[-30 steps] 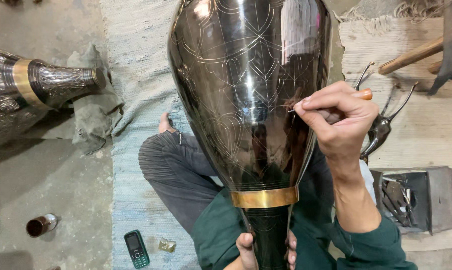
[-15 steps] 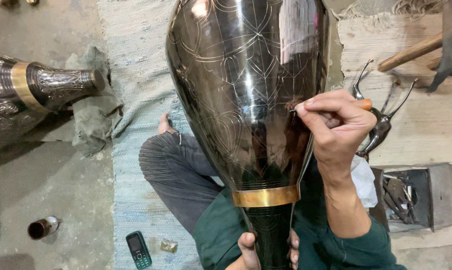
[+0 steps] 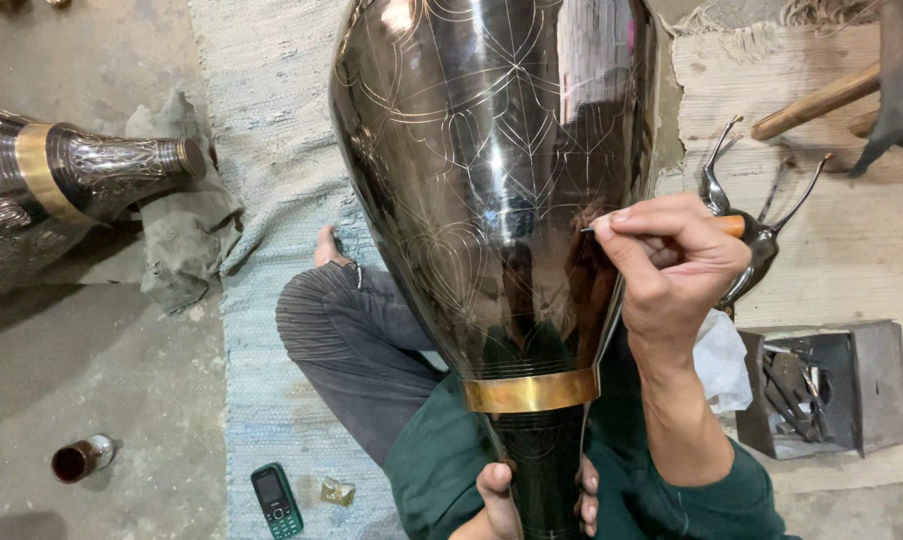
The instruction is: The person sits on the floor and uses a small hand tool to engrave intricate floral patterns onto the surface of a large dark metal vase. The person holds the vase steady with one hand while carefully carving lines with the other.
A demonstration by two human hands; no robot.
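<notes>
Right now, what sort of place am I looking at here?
Probably a metal engraver's floor workshop: the right hand works a pointed tool on a large dark engraved metal vase, with a grey metal box of tools alongside.

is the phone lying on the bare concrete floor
No, the phone lies on the pale woven mat, beside the person's knee.

Soft, even daylight; sharp view

Bright glare streaks the top of the dark metal vase point(image 3: 491, 190), whose polished wall mirrors the person. Shadows on the floor are faint; focus is crisp, with slight stretching toward the edges.
</notes>
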